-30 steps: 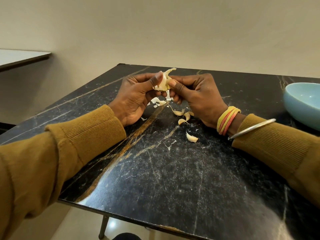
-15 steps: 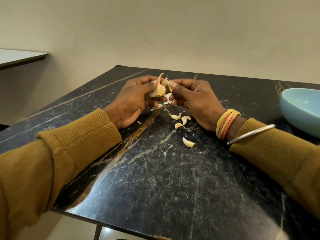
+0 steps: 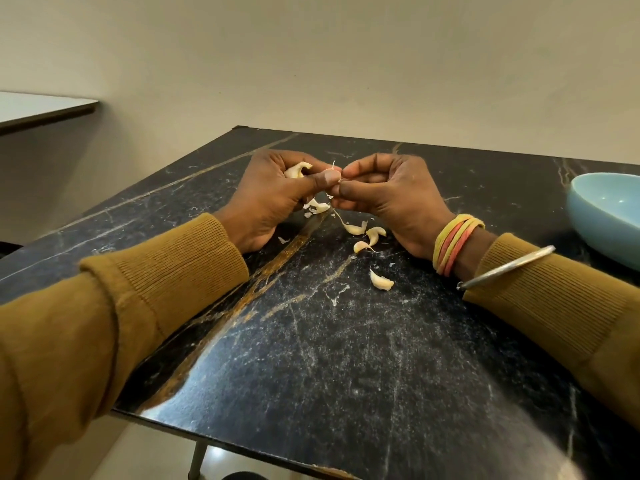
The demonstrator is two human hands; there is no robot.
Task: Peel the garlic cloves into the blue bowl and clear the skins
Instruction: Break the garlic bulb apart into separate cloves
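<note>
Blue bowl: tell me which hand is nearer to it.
Right. The right hand works beside the blue bowl, apart from it; the left hand is farther off, beyond the right hand.

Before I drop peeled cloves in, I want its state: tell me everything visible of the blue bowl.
The blue bowl is pale, glossy, ceramic-looking, with a smooth round rim. It stands upright on the black marbled table at the right edge, partly cut off. Its visible inside holds nothing; only the table is seen touching it.

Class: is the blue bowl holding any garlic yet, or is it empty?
Empty, as far as seen: the blue bowl shows a bare inside, but its right part lies outside the frame.
</note>
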